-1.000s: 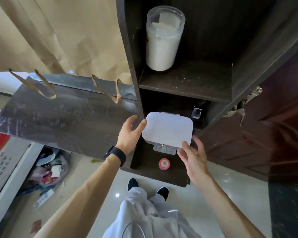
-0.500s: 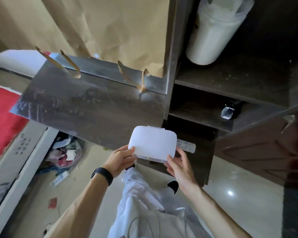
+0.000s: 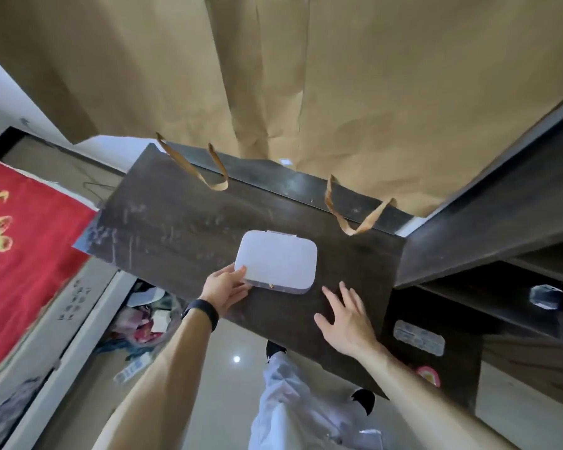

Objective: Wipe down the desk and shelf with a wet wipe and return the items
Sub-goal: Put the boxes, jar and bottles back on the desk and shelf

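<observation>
A white rounded box (image 3: 276, 260) with a small gold clasp lies flat on the dark wooden desk (image 3: 182, 228). My left hand (image 3: 225, 289) holds its near left corner, thumb on the lid and fingers at the edge. To the right of the box, my right hand (image 3: 346, 319) hovers over the desk with fingers spread, touching nothing that I can see. The dark shelf unit (image 3: 488, 222) stands at the right, and a small clear faceted object (image 3: 545, 296) sits on one of its shelves.
Tan curtains (image 3: 306, 76) hang behind the desk, with two tie-back loops (image 3: 355, 219) drooping onto its back edge. A red patterned cloth (image 3: 17, 251) lies at the left. A bin of rubbish (image 3: 143, 323) sits on the floor under the desk's left end.
The white box travelled from the shelf unit leftwards and now lies on the desk. My right hand has let go of it and drawn back; my left hand still holds the box.
</observation>
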Motion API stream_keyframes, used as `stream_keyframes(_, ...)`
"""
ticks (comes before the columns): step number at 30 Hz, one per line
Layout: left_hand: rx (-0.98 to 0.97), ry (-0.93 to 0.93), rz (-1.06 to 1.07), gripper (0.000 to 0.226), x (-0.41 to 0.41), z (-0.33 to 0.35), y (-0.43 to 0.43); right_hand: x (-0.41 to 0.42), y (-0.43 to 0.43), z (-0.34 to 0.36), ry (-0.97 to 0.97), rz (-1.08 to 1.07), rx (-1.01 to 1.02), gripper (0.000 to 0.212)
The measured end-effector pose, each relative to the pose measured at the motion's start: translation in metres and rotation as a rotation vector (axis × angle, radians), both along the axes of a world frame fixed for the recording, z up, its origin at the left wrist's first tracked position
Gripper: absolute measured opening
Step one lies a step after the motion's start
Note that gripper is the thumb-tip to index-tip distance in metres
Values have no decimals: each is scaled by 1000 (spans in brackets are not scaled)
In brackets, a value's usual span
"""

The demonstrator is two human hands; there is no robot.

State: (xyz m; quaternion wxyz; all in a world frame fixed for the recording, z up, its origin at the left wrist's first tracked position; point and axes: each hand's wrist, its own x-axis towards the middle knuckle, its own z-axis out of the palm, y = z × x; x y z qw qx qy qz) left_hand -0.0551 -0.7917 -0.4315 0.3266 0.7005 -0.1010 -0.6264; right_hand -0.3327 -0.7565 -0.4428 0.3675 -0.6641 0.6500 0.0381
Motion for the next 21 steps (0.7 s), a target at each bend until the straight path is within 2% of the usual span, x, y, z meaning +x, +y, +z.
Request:
stream_keyframes(4, -45, -83, 33, 26, 13, 2, -46, 35, -25, -5, 150, 30, -12, 71)
stream_keyframes(9, -42, -185, 71, 14, 15, 2, -75, 54, -36, -17, 280, 79, 68, 81)
stream_keyframes(13, -74, -396, -58, 24, 20, -4, -81, 52, -25, -28, 310, 85, 34, 80)
stream_keyframes(14, -89, -493, -143, 23, 19, -8, -80, 49, -23, -30, 320, 93, 30, 79)
stream_keyframes(16, -156, -807, -410, 41, 15, -12, -71, 46, -20, -33, 329, 101, 15, 78)
stream_keyframes(18, -413, -1158, -688, 56, 9, -16, -60, 45, -19, -35, 337, 101, 1, 78)
stream_keyframes(19, -541, -1267, -848, 59, 5, -20, -55, 46, -19, -36, 335, 99, -1, 78)
stream_keyframes(21, -637, -1320, -1116, 59, 1, -34, -48, 46, -19, -36, 328, 88, -7, 78)
